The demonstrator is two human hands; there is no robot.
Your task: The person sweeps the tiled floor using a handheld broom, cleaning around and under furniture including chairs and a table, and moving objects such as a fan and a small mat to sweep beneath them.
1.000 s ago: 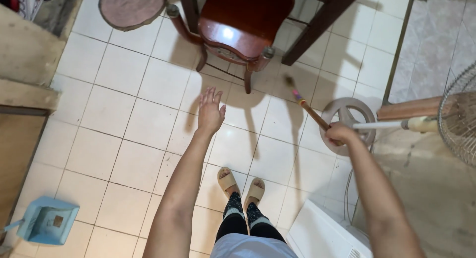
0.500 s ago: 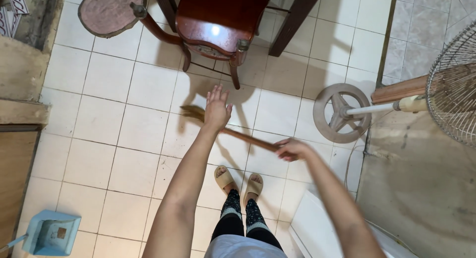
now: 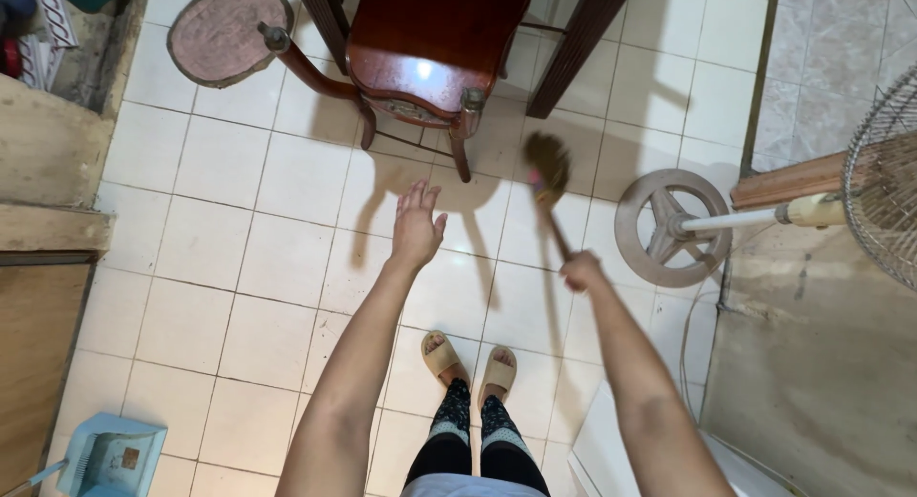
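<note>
Just ahead of right hand (image 3: 580, 271): broom (image 3: 548, 177).

Bright overhead light glares on the chair seat (image 3: 420, 72), throws soft floor shadows; the broom (image 3: 546, 172) is motion-blurred.

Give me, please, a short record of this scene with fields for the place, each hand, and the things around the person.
place: white tiled floor, seen from above
right hand: closed around the handle of a small broom, bristle end blurred, pointing towards the chair
left hand: open, fingers spread, holding nothing, stretched out over the floor
ahead: red-brown wooden chair, round pink mat to its left
right side: standing fan, round base on the floor
lower left: light blue dustpan
feet: tan sandals, side by side
</note>
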